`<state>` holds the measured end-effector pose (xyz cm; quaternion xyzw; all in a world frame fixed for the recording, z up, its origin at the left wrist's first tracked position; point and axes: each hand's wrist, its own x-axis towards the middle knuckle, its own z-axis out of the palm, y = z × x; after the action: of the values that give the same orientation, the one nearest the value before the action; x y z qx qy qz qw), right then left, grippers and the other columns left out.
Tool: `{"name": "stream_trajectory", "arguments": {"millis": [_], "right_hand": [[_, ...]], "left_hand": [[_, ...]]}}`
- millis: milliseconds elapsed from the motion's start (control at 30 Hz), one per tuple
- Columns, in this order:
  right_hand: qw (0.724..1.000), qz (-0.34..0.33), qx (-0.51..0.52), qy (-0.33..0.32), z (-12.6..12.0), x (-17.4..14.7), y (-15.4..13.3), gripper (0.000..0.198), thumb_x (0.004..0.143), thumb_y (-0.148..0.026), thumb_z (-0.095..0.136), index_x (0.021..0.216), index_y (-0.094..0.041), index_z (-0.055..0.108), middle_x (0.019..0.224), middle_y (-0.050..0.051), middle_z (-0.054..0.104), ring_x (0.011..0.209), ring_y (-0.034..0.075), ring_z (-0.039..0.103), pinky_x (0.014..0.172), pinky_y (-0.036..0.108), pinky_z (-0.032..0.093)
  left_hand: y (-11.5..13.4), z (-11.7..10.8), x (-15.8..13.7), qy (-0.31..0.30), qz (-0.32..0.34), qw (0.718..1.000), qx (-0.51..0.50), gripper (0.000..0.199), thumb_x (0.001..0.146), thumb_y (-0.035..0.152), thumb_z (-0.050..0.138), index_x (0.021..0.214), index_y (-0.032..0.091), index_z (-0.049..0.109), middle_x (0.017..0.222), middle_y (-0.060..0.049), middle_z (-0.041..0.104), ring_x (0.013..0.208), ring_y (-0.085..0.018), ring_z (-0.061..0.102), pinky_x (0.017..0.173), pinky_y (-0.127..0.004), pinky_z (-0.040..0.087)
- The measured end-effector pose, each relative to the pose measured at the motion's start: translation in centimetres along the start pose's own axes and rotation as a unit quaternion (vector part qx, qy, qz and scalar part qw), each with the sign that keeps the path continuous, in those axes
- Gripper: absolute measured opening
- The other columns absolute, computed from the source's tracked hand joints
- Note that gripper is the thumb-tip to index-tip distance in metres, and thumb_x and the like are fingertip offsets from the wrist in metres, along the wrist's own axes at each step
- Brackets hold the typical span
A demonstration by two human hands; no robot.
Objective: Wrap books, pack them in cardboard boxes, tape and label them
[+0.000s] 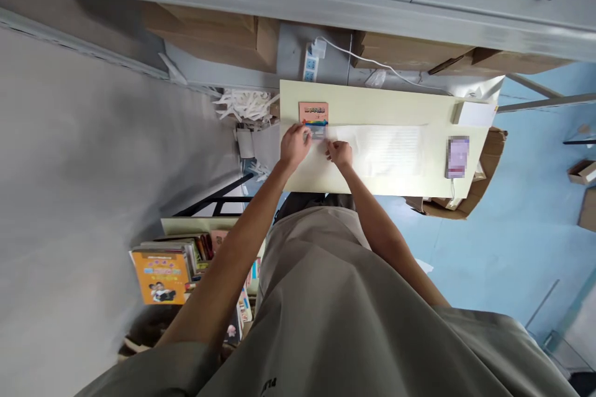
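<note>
A small pink book [313,113] with a rainbow-coloured band lies on the cream tabletop [372,108]. At its lower left edge is my left hand [295,144], with thumb and fingers curled together; what they pinch, if anything, is too small to make out. My right hand [339,153] is just right of the book's lower corner, fingers closed in a pinch by the left end of a thin whitish sheet [354,136]. That sheet stretches rightward across the table, with faint lines of print on its right part. Whether the right fingers grip its edge is unclear.
A phone-like device [457,157] with a cable and a white box [475,114] are at the table's right end. Behind stands a power strip [310,65] beside cardboard boxes [261,43]. Paper scraps [246,103] lie left. Stacked books [161,276] stand lower left, an open carton [488,164] right.
</note>
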<state>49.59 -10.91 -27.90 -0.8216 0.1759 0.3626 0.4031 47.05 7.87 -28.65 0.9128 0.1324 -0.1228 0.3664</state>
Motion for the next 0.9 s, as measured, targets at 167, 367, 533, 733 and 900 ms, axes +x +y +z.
{"name": "stream_trajectory", "arguments": {"millis": [167, 367, 533, 733, 900], "right_hand": [[0.999, 0.001, -0.039, 0.022, 0.2, 0.1, 0.3, 0.055, 0.121, -0.043, 0.065, 0.069, -0.025, 0.062, 0.084, 0.007, 0.089, 0.073, 0.019, 0.084, 0.082, 0.027, 0.064], [0.994, -0.020, -0.103, 0.039, 0.7, -0.5, 0.5, 0.056, 0.123, -0.047, 0.061, 0.071, -0.029, 0.055, 0.086, 0.009, 0.087, 0.096, 0.027, 0.085, 0.097, 0.034, 0.061], [0.994, -0.027, -0.101, 0.014, 0.8, 0.1, 0.8, 0.049, 0.123, -0.043, 0.057, 0.076, -0.029, 0.056, 0.087, 0.009, 0.085, 0.103, 0.029, 0.083, 0.101, 0.038, 0.063], [0.991, -0.063, 0.049, -0.107, -2.0, 1.3, 3.1, 0.026, 0.117, -0.031, 0.066, 0.092, -0.028, 0.066, 0.097, 0.004, 0.087, 0.100, 0.022, 0.083, 0.105, 0.037, 0.066], [0.952, -0.028, 0.281, -0.115, -11.3, -0.8, 9.3, 0.041, 0.122, -0.059, 0.052, 0.119, -0.025, 0.074, 0.118, 0.010, 0.090, 0.115, 0.023, 0.085, 0.103, 0.038, 0.068]], "left_hand": [[-0.2, 1.3, 6.1, 0.132, -0.126, 0.983, -0.029, 0.048, 0.092, 0.030, 0.087, 0.136, 0.016, 0.071, 0.145, -0.028, 0.074, 0.146, -0.048, 0.069, 0.125, -0.059, 0.057], [-0.7, 1.1, 9.9, 0.040, -0.232, 0.969, -0.069, 0.023, 0.080, 0.022, 0.090, 0.097, 0.019, 0.075, 0.101, -0.014, 0.083, 0.121, -0.041, 0.082, 0.116, -0.057, 0.063], [1.0, -1.3, 11.0, 0.103, -0.158, 0.980, -0.058, 0.016, 0.097, 0.023, 0.087, 0.092, 0.018, 0.073, 0.100, -0.008, 0.083, 0.110, -0.028, 0.082, 0.117, -0.042, 0.061], [5.9, -4.2, 7.6, 0.176, 0.059, 0.976, -0.112, 0.050, 0.101, 0.059, 0.095, 0.109, 0.015, 0.074, 0.111, -0.003, 0.083, 0.113, -0.020, 0.077, 0.124, -0.042, 0.059], [12.4, 1.7, 0.0, 0.088, -0.022, 0.944, -0.317, 0.060, 0.093, 0.074, 0.095, 0.111, 0.019, 0.079, 0.110, -0.007, 0.086, 0.115, -0.027, 0.083, 0.109, -0.042, 0.069]]}}
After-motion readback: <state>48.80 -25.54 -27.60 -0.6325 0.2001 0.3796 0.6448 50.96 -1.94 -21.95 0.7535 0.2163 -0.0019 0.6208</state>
